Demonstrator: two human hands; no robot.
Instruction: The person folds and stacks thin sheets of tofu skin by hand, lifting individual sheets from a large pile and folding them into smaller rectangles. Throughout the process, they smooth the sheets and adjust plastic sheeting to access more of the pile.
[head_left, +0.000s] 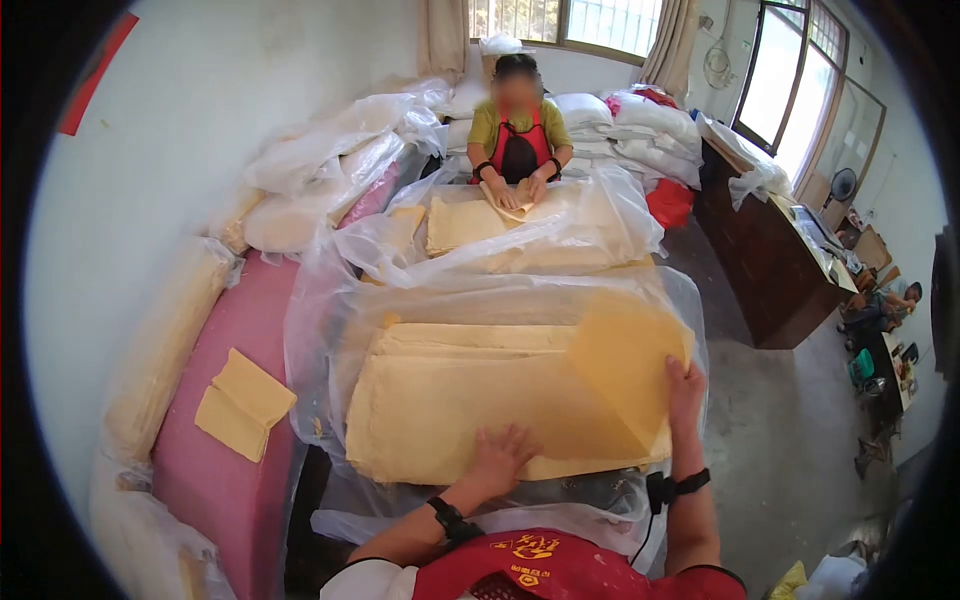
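In front of me lies a broad stack of thin yellow sheets (460, 400), resting on clear plastic. My left hand (498, 462) is flat on the stack's near edge, fingers spread and holding nothing. At the right end, my right hand (685, 395) pinches the edge of one thin yellow sheet (625, 360). That sheet is lifted and bent over the stack, and light shows through it. Part of my right fingers is hidden behind the sheet.
Across from me, a person in a red apron (518, 150) handles a sheet over a second stack (465, 225). A folded yellow piece (245, 400) lies on a pink surface (205, 500) to the left. White sacks (655, 125) line the back; a dark wooden desk (760, 250) stands right.
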